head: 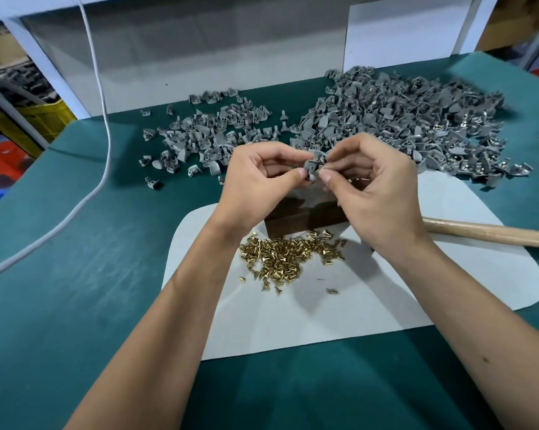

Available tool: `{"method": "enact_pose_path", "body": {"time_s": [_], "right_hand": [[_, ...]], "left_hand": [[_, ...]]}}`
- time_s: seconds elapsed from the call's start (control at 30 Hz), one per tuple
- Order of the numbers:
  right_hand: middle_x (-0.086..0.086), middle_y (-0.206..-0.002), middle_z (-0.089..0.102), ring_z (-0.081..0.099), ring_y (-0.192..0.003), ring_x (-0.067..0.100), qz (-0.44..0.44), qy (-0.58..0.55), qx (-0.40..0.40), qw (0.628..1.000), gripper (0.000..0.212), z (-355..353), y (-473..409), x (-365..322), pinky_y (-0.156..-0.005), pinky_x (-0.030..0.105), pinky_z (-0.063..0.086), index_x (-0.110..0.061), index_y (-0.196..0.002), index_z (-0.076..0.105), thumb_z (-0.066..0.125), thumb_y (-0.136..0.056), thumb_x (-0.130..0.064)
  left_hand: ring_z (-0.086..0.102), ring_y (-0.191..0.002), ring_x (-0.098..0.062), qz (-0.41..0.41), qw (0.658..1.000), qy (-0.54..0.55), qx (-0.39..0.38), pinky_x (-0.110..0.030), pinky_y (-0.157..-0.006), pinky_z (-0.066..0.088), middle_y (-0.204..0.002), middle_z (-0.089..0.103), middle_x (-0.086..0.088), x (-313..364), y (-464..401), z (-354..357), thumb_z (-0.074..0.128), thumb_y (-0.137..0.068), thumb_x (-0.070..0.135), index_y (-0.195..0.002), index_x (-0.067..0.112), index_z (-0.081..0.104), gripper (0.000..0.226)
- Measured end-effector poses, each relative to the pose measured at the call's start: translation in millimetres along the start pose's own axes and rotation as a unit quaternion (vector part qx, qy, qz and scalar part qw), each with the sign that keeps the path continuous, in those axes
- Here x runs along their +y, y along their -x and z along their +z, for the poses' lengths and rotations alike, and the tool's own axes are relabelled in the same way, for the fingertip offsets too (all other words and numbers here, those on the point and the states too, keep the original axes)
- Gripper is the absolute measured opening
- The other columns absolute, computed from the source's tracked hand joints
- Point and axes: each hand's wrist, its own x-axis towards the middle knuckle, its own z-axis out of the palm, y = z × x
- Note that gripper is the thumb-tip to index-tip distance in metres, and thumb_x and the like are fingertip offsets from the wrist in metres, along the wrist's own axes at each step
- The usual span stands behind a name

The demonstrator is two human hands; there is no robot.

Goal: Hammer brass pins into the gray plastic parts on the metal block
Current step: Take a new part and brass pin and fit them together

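Both hands are raised together over the dark metal block [305,214], which is partly hidden beneath them. My left hand [256,178] pinches a small gray plastic part [312,165] between thumb and fingers. My right hand [373,187] pinches the same part from the right side; whether it also holds a pin I cannot tell. A heap of brass pins [288,254] lies on the white sheet [386,293] just in front of the block. The wooden hammer handle [491,234] lies on the sheet to the right, its head hidden behind my right hand.
A large pile of gray parts [411,119] covers the back right of the green table [76,290], a smaller scattered pile [206,135] sits back left. A white cable [104,125] runs down the left side. A white panel [401,35] stands at the back.
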Motion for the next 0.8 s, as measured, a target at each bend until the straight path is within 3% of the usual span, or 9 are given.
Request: {"method": "enact_pose_path", "body": {"time_s": [0.2, 0.43, 0.8], "right_hand": [[-0.005, -0.084, 0.072, 0.073, -0.084, 0.008, -0.012, 0.032, 0.042, 0.999, 0.023, 2, -1, 0, -0.072, 0.025, 0.059, -0.015, -0.097, 0.062, 0.078, -0.084, -0.005], [-0.006, -0.082, 0.071, 0.073, -0.082, 0.011, -0.009, 0.042, 0.020, 0.999, 0.027, 1, -1, -1, -0.076, 0.039, 0.062, -0.015, -0.096, 0.060, 0.076, -0.083, 0.001], [-0.005, -0.078, 0.061, 0.062, -0.072, 0.013, -0.056, 0.116, 0.033, 0.991, 0.028, 8, 3, -2, -0.062, 0.033, 0.055, -0.015, -0.090, 0.056, 0.068, -0.081, 0.008]], "left_hand": [[0.077, -0.085, -0.029, -0.006, 1.000, 0.000, -0.018, -0.038, -0.080, 0.063, -0.092, 0.078, -0.014, 1, 1, 4, 0.075, -0.083, -0.009, -0.099, 0.003, 0.077, 0.020], [0.076, -0.078, -0.021, -0.033, 0.999, 0.005, -0.009, -0.031, -0.077, 0.063, -0.085, 0.078, -0.010, 1, 1, 8, 0.076, -0.082, -0.012, -0.098, 0.002, 0.077, 0.021], [0.078, -0.080, -0.031, -0.050, 0.997, -0.052, 0.008, -0.044, -0.081, 0.064, -0.085, 0.078, -0.014, 7, 2, 12, 0.079, -0.079, -0.009, -0.090, 0.008, 0.079, 0.020]]}}
